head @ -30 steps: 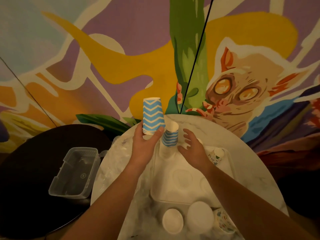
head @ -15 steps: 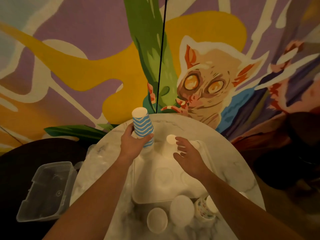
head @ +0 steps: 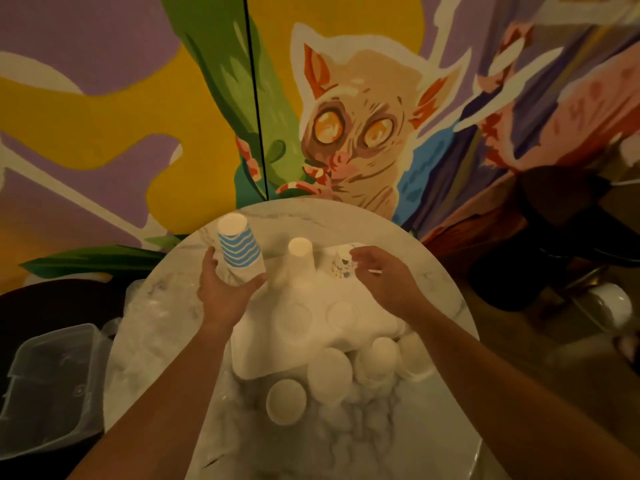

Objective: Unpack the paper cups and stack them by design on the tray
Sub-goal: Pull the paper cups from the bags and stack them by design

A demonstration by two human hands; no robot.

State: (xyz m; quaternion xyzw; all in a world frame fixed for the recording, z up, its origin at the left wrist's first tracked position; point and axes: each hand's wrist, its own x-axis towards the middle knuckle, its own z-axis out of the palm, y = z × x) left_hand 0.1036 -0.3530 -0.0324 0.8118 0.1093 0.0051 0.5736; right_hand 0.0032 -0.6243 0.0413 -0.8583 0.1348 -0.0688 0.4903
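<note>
The blue zigzag cup stack (head: 239, 249) is held upside down by the left hand (head: 225, 292), whose thumb and fingers are curled around its lower end. Compared with half a second ago, the stack has been carried lower and now sits at the far left corner of the white tray (head: 287, 327), though whether it touches the tray cannot be told. It is tilted slightly to the left.

The right hand (head: 384, 282) has been shifted to the right since the earlier frame, away from the plain white cup stack (head: 299, 261), which stands inverted at the middle of the tray's far edge. That hand is now held just beside a patterned cup (head: 341, 265) at the far right corner, with fingers loosely curved and nothing gripped; contact with the cup cannot be confirmed.

Several inverted white cups (head: 329, 372) are seen grouped on the marble counter (head: 346, 438) at the near edge of the tray, as before. A clear plastic container (head: 45, 386) is seen at the lower left, on a dark surface, apart from the counter. The view has been swung rightward, so the painted animal on the wall (head: 353, 133) now appears closer to the centre.
</note>
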